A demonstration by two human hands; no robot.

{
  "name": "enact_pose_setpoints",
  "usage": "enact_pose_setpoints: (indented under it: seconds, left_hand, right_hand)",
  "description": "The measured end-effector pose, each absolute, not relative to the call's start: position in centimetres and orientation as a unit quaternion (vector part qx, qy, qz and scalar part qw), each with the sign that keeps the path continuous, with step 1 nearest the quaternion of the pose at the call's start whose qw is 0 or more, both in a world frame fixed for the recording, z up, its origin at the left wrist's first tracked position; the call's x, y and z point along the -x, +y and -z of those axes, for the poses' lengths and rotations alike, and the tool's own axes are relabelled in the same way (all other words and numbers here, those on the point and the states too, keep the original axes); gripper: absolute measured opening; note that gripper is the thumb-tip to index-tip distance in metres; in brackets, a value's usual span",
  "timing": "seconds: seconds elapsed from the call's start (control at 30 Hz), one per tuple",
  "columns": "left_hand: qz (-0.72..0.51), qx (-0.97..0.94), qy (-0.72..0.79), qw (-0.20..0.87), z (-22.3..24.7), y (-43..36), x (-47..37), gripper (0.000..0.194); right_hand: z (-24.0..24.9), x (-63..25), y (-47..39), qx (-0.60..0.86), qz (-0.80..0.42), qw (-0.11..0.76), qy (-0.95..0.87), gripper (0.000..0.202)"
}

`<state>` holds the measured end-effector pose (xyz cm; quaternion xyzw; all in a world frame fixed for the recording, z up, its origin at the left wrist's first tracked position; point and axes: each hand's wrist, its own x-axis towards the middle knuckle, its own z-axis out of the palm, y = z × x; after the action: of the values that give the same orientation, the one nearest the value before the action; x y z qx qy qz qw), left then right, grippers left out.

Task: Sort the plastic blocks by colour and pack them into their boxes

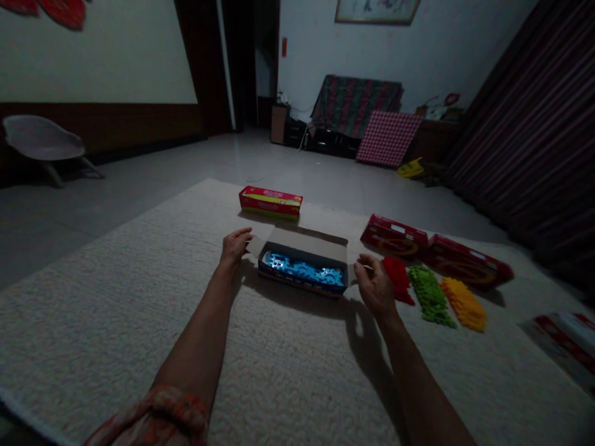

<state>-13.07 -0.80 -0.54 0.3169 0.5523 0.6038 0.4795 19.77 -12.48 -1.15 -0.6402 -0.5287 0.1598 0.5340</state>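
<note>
A dark blue cardboard box (302, 287) stands with its lid raised on the pale mat, in front of me. Inside it lie several shiny, bright blue packed pieces (304, 271); their kind is hard to make out. My left hand (235, 248) is closed at the left end, its fingers on the left side flap (254, 246). At the other end my right hand (374, 285) pinches the right side flap (352, 273). Both flaps are folded outward.
A red and yellow box (270, 202) sits behind the open one. Two dark red boxes (395, 236) stand to the right, near red (398, 282), green (431, 296) and orange (463, 303) fuzzy bundles. Another box (569, 334) lies at the right edge. A chair (44, 141) stands far left.
</note>
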Motion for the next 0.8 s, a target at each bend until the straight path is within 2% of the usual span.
enact_pose_setpoints:
  seconds: [0.17, 0.33, 0.53, 0.8]
  left_hand:
    - [-0.614, -0.349, 0.477, 0.523, 1.1, -1.7, 13.0, 0.046]
    - [-0.551, -0.480, 0.475, 0.490, 1.5, -1.5, 13.3, 0.054]
    - [-0.488, -0.573, 0.463, 0.469, 2.0, 0.2, 13.3, 0.070]
    - [-0.484, -0.566, 0.397, 0.537, 2.6, 1.3, 13.1, 0.096]
  right_hand:
    - [0.8, -17.9, -12.7, 0.601, -0.173, 0.563, -0.541, 0.044]
    - [1.3, -18.5, -11.7, 0.616, -0.120, 0.515, -0.584, 0.042]
    - [2.8, -20.7, -9.7, 0.631, -0.095, 0.461, -0.616, 0.061]
    - [3.3, -21.1, -9.0, 0.604, -0.245, 0.454, -0.607, 0.083]
